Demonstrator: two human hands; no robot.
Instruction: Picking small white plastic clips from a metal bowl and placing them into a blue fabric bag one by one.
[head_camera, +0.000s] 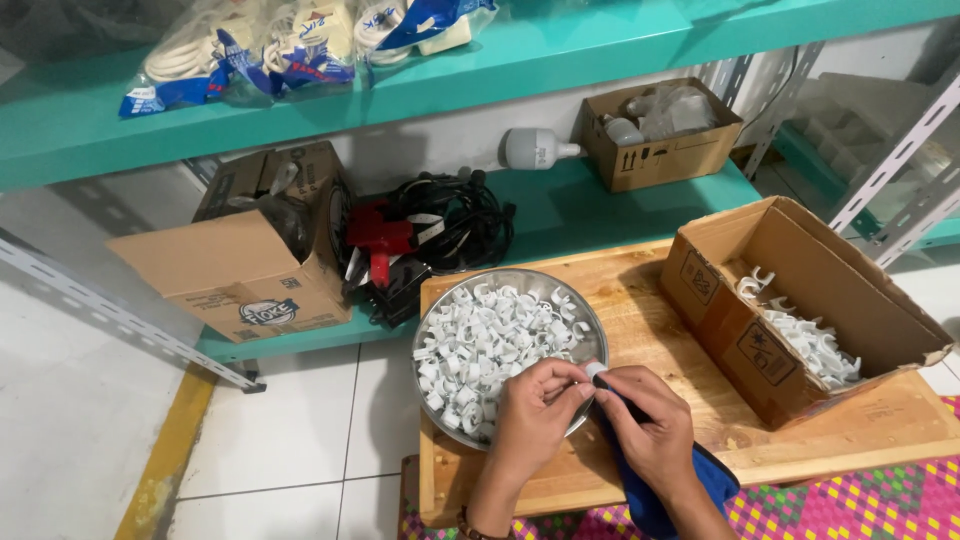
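A round metal bowl (590, 312) full of white plastic pipe clips (490, 340) sits on a wooden board (640, 330). Over the bowl's near rim, my left hand (535, 410) and my right hand (645, 425) meet, fingertips pinching one small white clip (594, 372) between them. A dark blue cloth (650, 500) hangs under my right hand. To the right, an open cardboard box (800, 300) lies on the board with more white clips (810, 340) inside.
A teal shelf (560, 215) behind the board carries a cardboard box (250, 260), a tangle of black cables with a red part (420, 235), a white bulb (535, 148) and a small box (660, 135). Bagged goods (290, 40) sit on the upper shelf. White floor tiles lie at the left.
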